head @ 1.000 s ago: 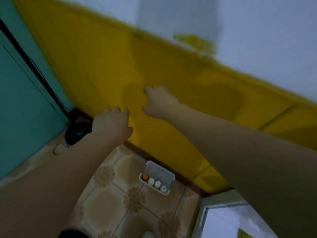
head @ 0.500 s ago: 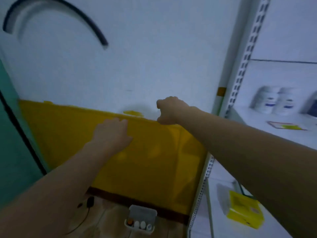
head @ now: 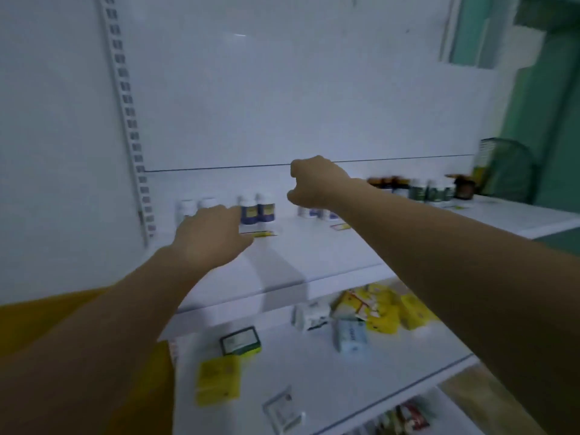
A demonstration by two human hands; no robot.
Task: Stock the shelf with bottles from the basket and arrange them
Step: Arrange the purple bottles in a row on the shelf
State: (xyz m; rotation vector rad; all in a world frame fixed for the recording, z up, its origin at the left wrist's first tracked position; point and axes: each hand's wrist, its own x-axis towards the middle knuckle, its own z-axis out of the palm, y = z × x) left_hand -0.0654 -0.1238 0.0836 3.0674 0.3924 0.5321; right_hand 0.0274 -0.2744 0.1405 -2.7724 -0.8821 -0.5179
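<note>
Arranging step at upper shelf point(head: 314, 252). Left hand point(head: 210, 237) relaxed, fingers apart, near white bottles point(head: 194, 205); right hand point(head: 317, 183) curled, seemingly empty, beside blue-labelled bottles point(head: 257, 208). Basket out of view. Next, probably: gripping and aligning one bottle.

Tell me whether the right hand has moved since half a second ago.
Yes. The right hand was left of the slotted upright; now it is right of it, above the bottle shelf.
</note>
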